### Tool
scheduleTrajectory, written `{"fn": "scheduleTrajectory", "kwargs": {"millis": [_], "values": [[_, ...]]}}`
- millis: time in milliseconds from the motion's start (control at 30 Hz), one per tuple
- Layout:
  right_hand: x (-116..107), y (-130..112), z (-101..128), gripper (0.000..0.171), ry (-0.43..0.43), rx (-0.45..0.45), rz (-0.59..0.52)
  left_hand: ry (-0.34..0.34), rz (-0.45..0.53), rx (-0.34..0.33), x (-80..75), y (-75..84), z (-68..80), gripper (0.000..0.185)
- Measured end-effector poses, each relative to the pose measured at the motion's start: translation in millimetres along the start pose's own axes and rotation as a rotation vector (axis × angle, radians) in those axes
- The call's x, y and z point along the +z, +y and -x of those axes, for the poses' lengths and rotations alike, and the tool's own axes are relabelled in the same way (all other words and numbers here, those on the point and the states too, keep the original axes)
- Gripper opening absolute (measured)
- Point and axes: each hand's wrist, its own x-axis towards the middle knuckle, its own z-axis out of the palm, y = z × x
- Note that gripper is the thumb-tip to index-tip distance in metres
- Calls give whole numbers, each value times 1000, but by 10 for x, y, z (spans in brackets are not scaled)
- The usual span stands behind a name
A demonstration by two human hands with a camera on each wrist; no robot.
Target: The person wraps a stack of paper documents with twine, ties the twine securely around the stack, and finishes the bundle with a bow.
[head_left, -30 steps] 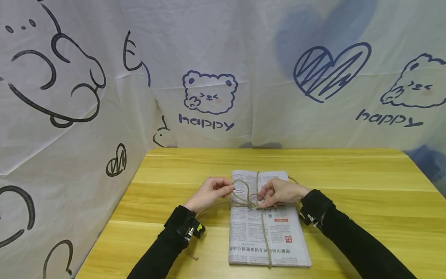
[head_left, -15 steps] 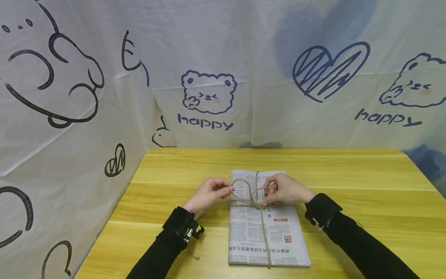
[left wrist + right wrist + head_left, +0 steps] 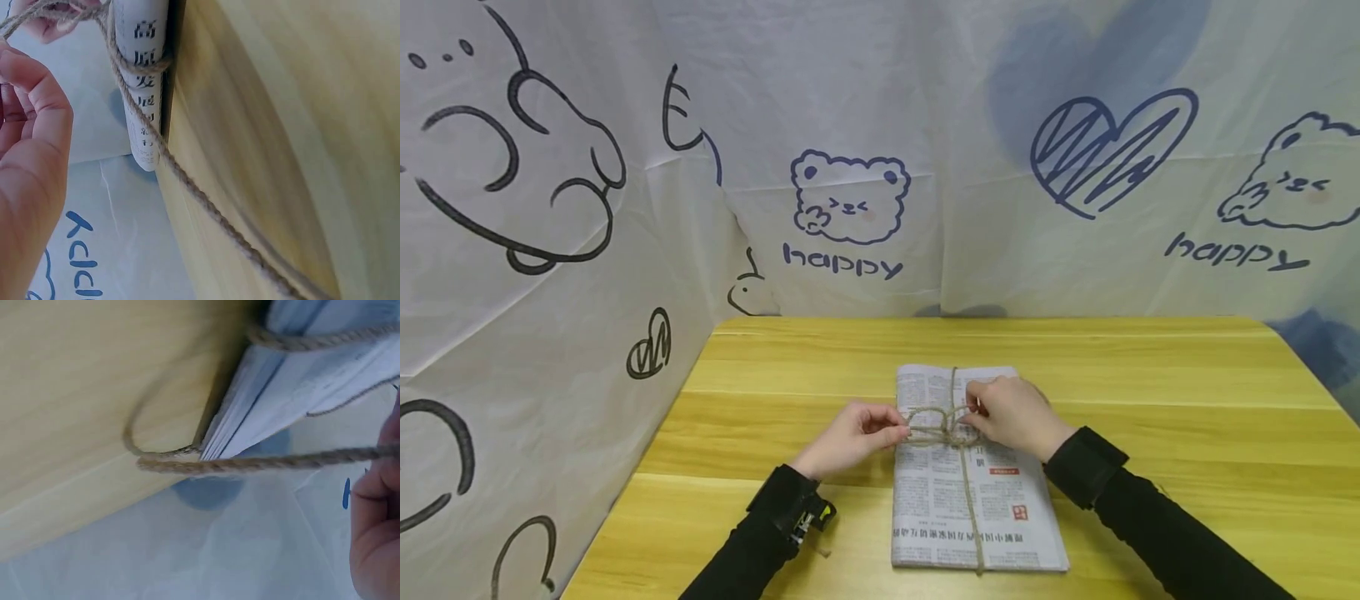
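Observation:
A folded stack of newspaper (image 3: 973,508) lies on the wooden table (image 3: 1150,433), bound lengthwise and crosswise by brown twine (image 3: 964,492). The twine crosses in a knot (image 3: 953,435) with a small loop above it. My left hand (image 3: 857,433) pinches the twine at the stack's left edge. My right hand (image 3: 1011,412) pinches the twine just right of the knot. In the left wrist view the twine (image 3: 187,187) runs taut past the stack's folded edge (image 3: 145,81). In the right wrist view a twine strand (image 3: 250,464) trails off the stack's edge (image 3: 275,394).
White cloth printed with bears, hearts and "happy" (image 3: 842,265) walls the table at the back and left. A loose twine end (image 3: 820,552) lies by my left wrist. Bare tabletop stretches right of the stack.
The twine loop above the knot has shrunk as both hands pulled outward. My left hand dropped slightly; my right hand shifted up over the knot's right side.

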Motion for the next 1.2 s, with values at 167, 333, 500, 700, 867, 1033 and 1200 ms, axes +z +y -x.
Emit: {"fn": "scheduleTrajectory", "kwargs": {"millis": [167,333,500,700,867,1033,1200], "values": [[76,17,-18,27,47,53,33,-36,-20,-6,63,24,32,15],[119,31,-40,32,75,144,53,-54,-47,-15,121,39,42,16],[155,51,-44,31,75,161,87,-58,-98,-9,157,40,45,16],[183,76,-32,28,88,141,72,-82,-168,34,183,58,66,12],[184,79,-27,28,97,174,-32,-100,-213,64,210,50,73,8],[197,90,-38,38,113,195,-112,-109,-325,113,256,74,83,5],[220,112,-55,30,109,223,-185,-132,-490,194,367,118,73,5]]}}
